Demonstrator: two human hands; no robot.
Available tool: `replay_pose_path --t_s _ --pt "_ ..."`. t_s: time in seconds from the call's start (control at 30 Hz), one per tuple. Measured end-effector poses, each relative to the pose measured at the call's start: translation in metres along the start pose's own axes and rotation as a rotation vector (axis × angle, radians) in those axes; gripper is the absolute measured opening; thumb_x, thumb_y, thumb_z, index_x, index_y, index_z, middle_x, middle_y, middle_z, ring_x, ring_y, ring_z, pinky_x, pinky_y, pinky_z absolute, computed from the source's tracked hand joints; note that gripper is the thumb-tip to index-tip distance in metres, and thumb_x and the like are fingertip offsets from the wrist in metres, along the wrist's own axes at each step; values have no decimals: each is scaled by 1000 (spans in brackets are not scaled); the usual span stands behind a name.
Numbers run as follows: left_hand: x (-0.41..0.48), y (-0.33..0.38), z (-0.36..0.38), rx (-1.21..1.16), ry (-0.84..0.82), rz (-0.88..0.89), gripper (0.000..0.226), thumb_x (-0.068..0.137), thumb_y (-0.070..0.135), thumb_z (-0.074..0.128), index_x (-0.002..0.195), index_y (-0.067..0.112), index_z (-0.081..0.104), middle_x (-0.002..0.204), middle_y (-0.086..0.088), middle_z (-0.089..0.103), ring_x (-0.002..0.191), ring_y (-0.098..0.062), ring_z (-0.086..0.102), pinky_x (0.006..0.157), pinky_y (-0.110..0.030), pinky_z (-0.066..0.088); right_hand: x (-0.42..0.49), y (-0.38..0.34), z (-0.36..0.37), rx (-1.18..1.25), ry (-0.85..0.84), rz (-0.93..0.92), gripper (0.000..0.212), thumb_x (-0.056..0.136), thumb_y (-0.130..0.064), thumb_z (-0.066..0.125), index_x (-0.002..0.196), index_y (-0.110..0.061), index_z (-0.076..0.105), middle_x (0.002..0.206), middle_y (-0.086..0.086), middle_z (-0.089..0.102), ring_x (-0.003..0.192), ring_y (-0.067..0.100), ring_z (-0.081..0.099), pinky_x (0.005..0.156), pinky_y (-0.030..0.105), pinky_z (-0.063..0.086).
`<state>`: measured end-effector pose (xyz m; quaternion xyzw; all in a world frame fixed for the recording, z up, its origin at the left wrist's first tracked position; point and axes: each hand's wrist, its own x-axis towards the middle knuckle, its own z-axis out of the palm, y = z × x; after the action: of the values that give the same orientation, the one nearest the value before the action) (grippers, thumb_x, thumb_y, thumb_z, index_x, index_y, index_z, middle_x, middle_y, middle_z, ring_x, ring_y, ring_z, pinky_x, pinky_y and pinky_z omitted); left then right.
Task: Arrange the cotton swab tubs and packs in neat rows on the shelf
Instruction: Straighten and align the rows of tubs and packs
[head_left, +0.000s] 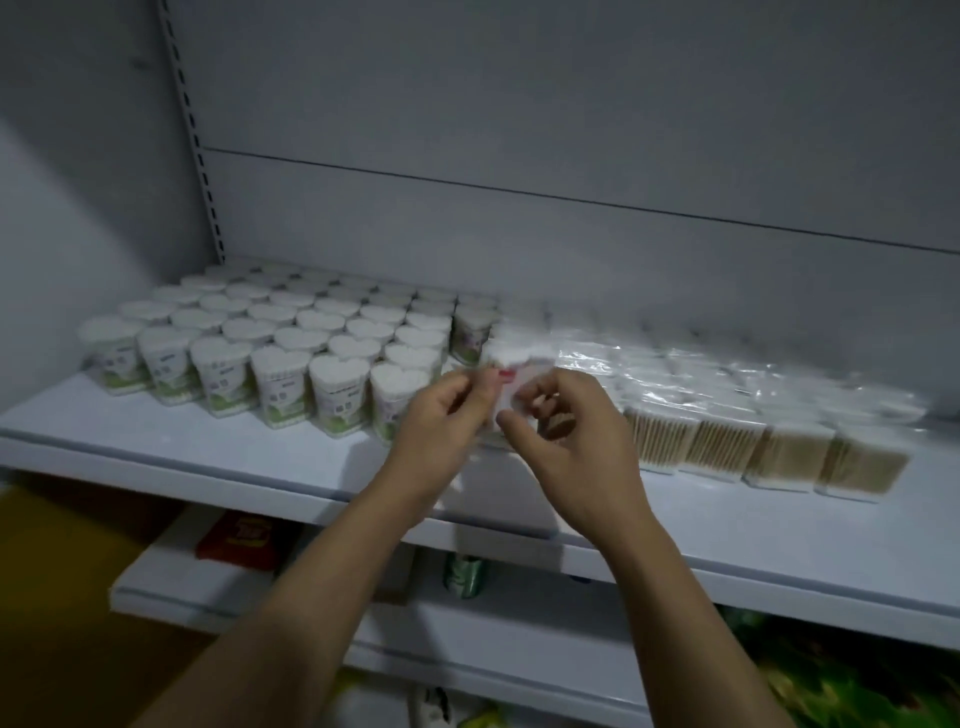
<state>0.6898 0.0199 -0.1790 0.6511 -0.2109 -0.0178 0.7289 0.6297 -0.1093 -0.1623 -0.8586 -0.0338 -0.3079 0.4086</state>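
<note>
Heart-shaped cotton swab tubs (280, 338) with white tops and green labels fill the left half of the white shelf (218, 452) in several diagonal rows. Clear plastic packs of wooden-stick swabs (769, 431) lie in rows on the right half. Between the two groups, my left hand (441, 421) and my right hand (571, 431) both grip one clear swab pack with a red mark (511, 376), held upright just above the shelf's front. My fingers hide the lower part of the pack.
The grey back panel (519, 156) rises behind the goods, with a slotted upright (200, 156) at the left. Lower shelves hold a red packet (241, 538), a green can (465, 574) and green packaging (857, 686) at bottom right.
</note>
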Motion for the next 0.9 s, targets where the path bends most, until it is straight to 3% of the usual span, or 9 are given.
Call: replay_pose_path --t_s 0.07,0.13,0.3,0.43,0.53,0.6,0.7,0.77,0.9 --pt "0 2 2 -61 61 -47 52 85 65 57 103 19 72 109 -16 70 109 -35 63 99 -56 47 4 0 -11 95 -1 34 14 85 -25 69 94 -30 60 94 -15 60 74 4 58 63 17 47" --pt "0 5 7 -42 190 -16 30 95 45 52 98 20 69 102 -11 72 102 -32 66 95 -57 49 10 1 -23 188 6 84 23 87 -23 68 105 -33 57 93 -15 64 71 6 61 62 21 50" --pt "6 17 25 88 319 34 18 99 31 51 92 20 63 95 -12 71 92 -32 66 85 -52 55 28 4 -43 145 -87 73 50 88 -30 66 131 -44 45 96 -17 61 76 -4 60 60 10 48" --pt "8 24 32 207 319 102 20 100 33 49 86 28 64 84 0 70 78 -15 63 76 -40 52 43 9 -50 62 -77 28 32 84 -30 70 115 -31 60 109 -12 60 80 -8 57 62 7 42" --pt "8 23 32 200 277 83 19 99 36 51 90 32 67 91 1 71 90 -22 66 85 -44 54 54 7 -53 -20 -83 -22 21 83 -29 72 101 -25 62 99 -14 63 78 -4 58 62 6 40" --pt "10 19 30 260 246 93 13 97 33 55 101 33 67 98 6 71 96 -17 66 90 -40 54 60 5 -53 -41 -93 -24 21 82 -28 73 100 -23 63 93 -13 65 75 1 61 64 14 44" --pt "14 2 25 429 311 109 28 98 25 54 126 22 57 117 11 62 108 -6 58 90 -22 47 61 8 -41 -127 -122 -18 17 80 -27 75 92 -23 63 80 -11 65 70 5 62 64 25 47" --pt "11 -15 24 533 324 117 27 100 22 50 127 18 54 114 9 56 109 -9 55 89 -25 46 56 15 -27 -208 -167 -11 15 80 -27 74 89 -23 63 79 -10 63 71 7 61 66 27 48" --pt "7 -46 23 599 284 95 19 100 22 48 118 18 53 107 4 60 101 -14 56 87 -40 50 45 31 -5 -303 -225 -15 18 84 -25 71 99 -22 62 96 -6 62 84 13 60 69 25 44"
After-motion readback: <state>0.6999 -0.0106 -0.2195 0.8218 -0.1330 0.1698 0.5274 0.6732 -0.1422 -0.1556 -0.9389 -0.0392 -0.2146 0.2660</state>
